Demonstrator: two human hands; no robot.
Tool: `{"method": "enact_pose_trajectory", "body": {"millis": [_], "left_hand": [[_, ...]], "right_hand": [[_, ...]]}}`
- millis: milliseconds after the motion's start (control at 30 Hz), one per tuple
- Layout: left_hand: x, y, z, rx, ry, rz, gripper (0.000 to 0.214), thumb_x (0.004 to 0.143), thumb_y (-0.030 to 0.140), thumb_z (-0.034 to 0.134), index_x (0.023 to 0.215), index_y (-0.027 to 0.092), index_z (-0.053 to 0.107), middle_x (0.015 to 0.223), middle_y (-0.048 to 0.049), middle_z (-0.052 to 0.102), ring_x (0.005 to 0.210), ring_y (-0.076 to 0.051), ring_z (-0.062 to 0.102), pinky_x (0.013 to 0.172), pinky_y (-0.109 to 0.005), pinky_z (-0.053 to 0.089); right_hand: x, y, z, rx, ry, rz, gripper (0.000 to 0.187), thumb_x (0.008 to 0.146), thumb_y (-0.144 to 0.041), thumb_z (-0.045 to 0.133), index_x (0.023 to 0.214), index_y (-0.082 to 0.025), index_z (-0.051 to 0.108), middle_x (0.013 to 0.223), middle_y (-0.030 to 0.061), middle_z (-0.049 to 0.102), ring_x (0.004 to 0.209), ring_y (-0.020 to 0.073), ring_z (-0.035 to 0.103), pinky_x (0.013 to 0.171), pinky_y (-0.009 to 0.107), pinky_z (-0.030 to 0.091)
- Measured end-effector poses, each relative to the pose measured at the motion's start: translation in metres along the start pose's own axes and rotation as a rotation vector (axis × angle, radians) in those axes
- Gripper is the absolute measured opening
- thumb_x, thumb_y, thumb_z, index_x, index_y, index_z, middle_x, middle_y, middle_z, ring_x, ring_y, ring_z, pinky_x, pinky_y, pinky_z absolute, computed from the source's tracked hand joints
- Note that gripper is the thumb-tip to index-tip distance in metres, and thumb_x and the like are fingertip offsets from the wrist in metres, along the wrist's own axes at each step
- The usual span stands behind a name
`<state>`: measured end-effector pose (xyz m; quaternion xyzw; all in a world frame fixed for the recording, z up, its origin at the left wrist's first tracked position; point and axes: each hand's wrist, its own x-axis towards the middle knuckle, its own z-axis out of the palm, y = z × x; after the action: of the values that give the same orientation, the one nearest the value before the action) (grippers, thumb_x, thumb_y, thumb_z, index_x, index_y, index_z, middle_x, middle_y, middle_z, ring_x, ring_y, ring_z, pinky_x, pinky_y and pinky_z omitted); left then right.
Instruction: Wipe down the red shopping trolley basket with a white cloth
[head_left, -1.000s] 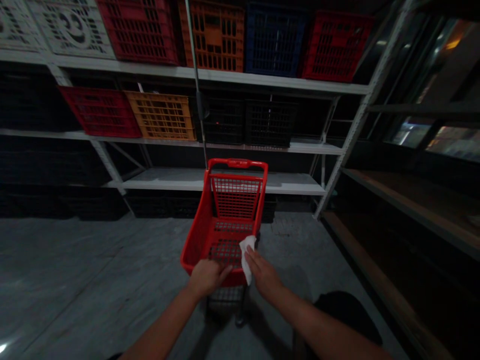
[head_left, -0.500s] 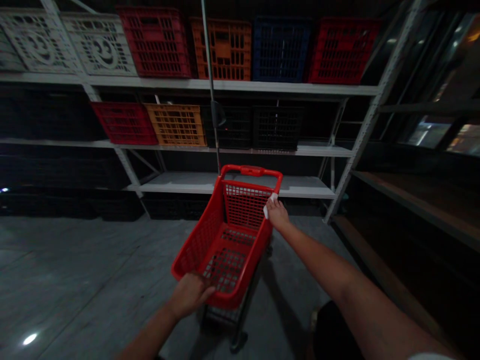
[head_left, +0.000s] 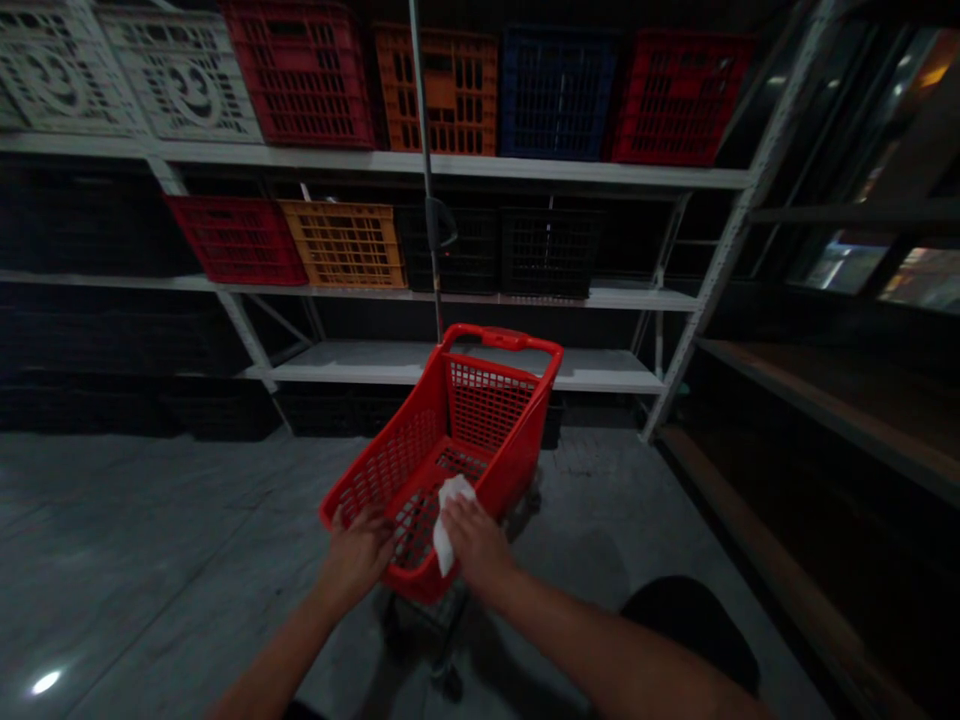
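Observation:
A red plastic shopping cart (head_left: 420,450) with a mesh basket stands on the grey floor right in front of me, turned a little to the left. My left hand (head_left: 358,552) grips the near rim of the basket. My right hand (head_left: 474,535) presses a white cloth (head_left: 447,520) against the near right rim of the basket, its fingers closed on the cloth. The basket holds nothing else that I can see.
Metal shelving (head_left: 450,165) runs along the back with red, orange, blue, black and white crates. A thin pole (head_left: 429,180) rises behind the cart. A wooden shelf (head_left: 832,410) runs along the right. A dark round object (head_left: 690,625) sits by my right arm.
My right hand drew back with the cloth from the far right corner by the handle to the near rim. The cart swung a little to the left. My left hand stayed on the near rim.

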<state>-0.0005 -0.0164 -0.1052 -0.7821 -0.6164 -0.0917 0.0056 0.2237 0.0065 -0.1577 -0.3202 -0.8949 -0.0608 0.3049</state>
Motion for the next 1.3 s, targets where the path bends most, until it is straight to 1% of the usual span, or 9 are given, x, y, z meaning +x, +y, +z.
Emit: {"method": "enact_pose_trajectory", "body": {"millis": [67,167,300,533,700,867,1033,1133,1300], "left_hand": [[0.0,0.003,0.003,0.001,-0.037,-0.018,0.036,0.083,0.03,0.032,0.074,0.022,0.066,0.091,-0.0044,0.068,0.1,-0.022,0.054,0.104,-0.05,0.014],[-0.001,0.005,0.005,0.006,-0.07,0.018,0.036,0.082,0.028,0.031,0.064,0.02,0.062,0.076,-0.0041,0.066,0.083,-0.018,0.057,0.102,-0.048,0.017],[-0.006,0.001,0.007,-0.02,-0.051,0.044,0.036,0.082,0.026,0.029,0.064,0.02,0.059,0.073,-0.0026,0.065,0.081,-0.016,0.058,0.101,-0.044,0.02],[-0.015,-0.017,0.013,-0.024,-0.043,0.066,0.035,0.082,0.027,0.028,0.06,0.02,0.054,0.07,-0.0023,0.063,0.079,-0.016,0.056,0.101,-0.04,0.022],[-0.011,-0.044,-0.003,0.018,-0.088,0.11,0.031,0.079,0.025,0.031,0.062,0.02,0.057,0.074,-0.0034,0.064,0.08,-0.016,0.056,0.097,-0.038,0.027],[0.008,-0.047,-0.021,0.094,-0.177,-0.109,0.028,0.077,0.024,0.036,0.072,0.019,0.063,0.084,-0.0074,0.068,0.088,-0.02,0.06,0.094,-0.04,0.031],[0.031,0.013,-0.02,-0.118,-0.116,-0.211,0.049,0.088,0.04,0.018,0.095,0.018,0.061,0.087,-0.0084,0.069,0.083,-0.018,0.063,0.076,-0.028,0.043],[0.041,0.043,-0.016,-0.022,-0.018,-0.307,0.062,0.087,0.05,0.011,0.103,0.016,0.06,0.083,-0.0125,0.069,0.081,-0.023,0.064,0.07,-0.032,0.045],[0.045,0.027,-0.01,0.151,0.02,-0.377,0.071,0.086,0.05,0.005,0.091,0.012,0.065,0.076,-0.0165,0.068,0.076,-0.029,0.064,0.063,-0.036,0.045]], "right_hand": [[-0.004,-0.016,0.0,0.052,-0.02,-0.107,0.046,0.086,-0.024,0.045,0.13,-0.01,0.041,0.133,0.012,0.045,0.129,0.0225,0.028,0.107,0.041,0.026],[-0.002,-0.009,-0.009,0.067,-0.058,-0.218,0.039,0.089,-0.024,0.042,0.127,-0.016,0.043,0.123,0.008,0.054,0.122,0.0174,0.038,0.107,0.04,0.024],[0.016,0.047,-0.03,-0.038,-0.098,-0.28,0.031,0.089,-0.02,0.041,0.119,-0.018,0.05,0.112,0.0064,0.06,0.112,0.0152,0.048,0.108,0.04,0.02],[0.056,0.171,-0.093,-0.359,-0.211,-0.088,0.032,0.086,-0.013,0.043,0.116,-0.015,0.054,0.119,0.0106,0.057,0.116,0.0198,0.046,0.108,0.043,0.015],[0.07,0.213,-0.126,-0.453,-0.15,0.095,0.037,0.087,-0.012,0.038,0.121,-0.013,0.051,0.126,0.0106,0.052,0.124,0.0233,0.037,0.107,0.045,0.011],[0.059,0.191,-0.11,-0.401,-0.088,0.168,0.04,0.085,-0.014,0.04,0.123,-0.012,0.05,0.129,0.0106,0.049,0.126,0.0232,0.033,0.107,0.043,0.011],[0.05,0.134,-0.078,-0.308,0.063,0.173,0.042,0.084,-0.032,0.047,0.122,-0.015,0.051,0.122,0.0124,0.053,0.121,0.0253,0.036,0.108,0.048,0.005],[0.054,0.107,-0.068,-0.291,0.095,0.201,0.039,0.085,-0.041,0.047,0.118,-0.021,0.053,0.117,0.0115,0.054,0.117,0.026,0.04,0.105,0.054,0.0],[0.055,0.107,-0.082,-0.293,0.015,0.091,0.032,0.089,-0.024,0.043,0.12,-0.027,0.051,0.111,0.0063,0.059,0.112,0.0219,0.045,0.104,0.056,-0.005]]}}
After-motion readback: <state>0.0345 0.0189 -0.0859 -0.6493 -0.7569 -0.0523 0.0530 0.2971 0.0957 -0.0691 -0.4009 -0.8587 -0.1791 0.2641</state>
